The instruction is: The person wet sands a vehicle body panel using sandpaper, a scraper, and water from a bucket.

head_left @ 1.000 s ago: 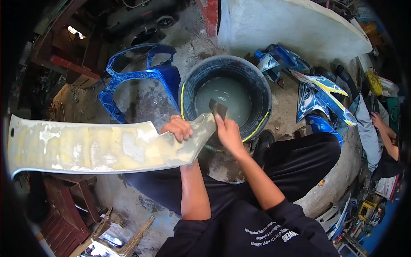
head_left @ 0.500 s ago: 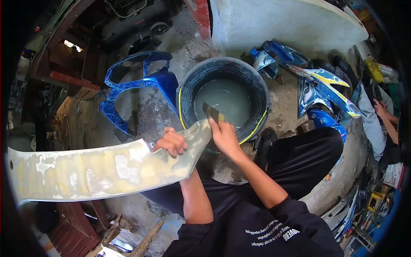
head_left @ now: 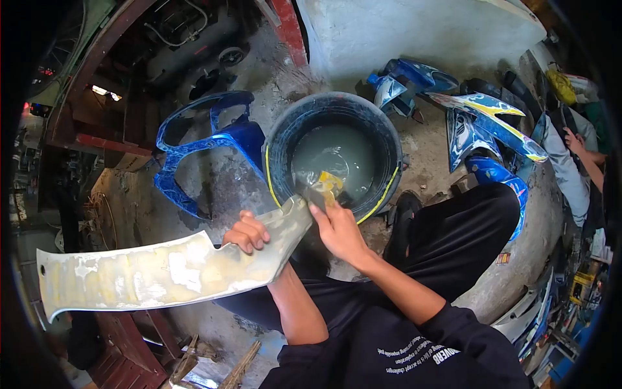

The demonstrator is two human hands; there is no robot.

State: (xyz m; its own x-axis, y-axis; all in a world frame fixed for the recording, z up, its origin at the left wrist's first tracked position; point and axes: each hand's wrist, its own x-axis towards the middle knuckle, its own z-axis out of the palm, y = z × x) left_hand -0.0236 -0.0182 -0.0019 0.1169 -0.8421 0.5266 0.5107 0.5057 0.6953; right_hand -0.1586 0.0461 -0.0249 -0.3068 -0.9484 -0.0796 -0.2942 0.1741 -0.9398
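A long panel (head_left: 149, 271), whitish with patchy cream and grey areas, stretches from the left across my lap. My left hand (head_left: 247, 233) is closed over its upper edge, near the narrow grey end. In my right hand (head_left: 342, 235) is a thin, wet-looking piece of sandpaper (head_left: 329, 183), grey with a yellow patch, pinched between the fingers beside the panel's tip. Both are at the near rim of a black bucket (head_left: 275, 129), which holds cloudy water (head_left: 334, 152).
A blue fairing frame (head_left: 243, 139) lies on the floor left of the bucket. Blue, white and yellow fairing pieces (head_left: 483, 120) are at the right. Farther right, another person's hand (head_left: 573, 142) shows. A red wooden stand (head_left: 123, 347) is at lower left.
The panel has shifted slightly right in view, and its tip sits lower. My right hand has moved down with the sandpaper, whose yellow patch now shows more.
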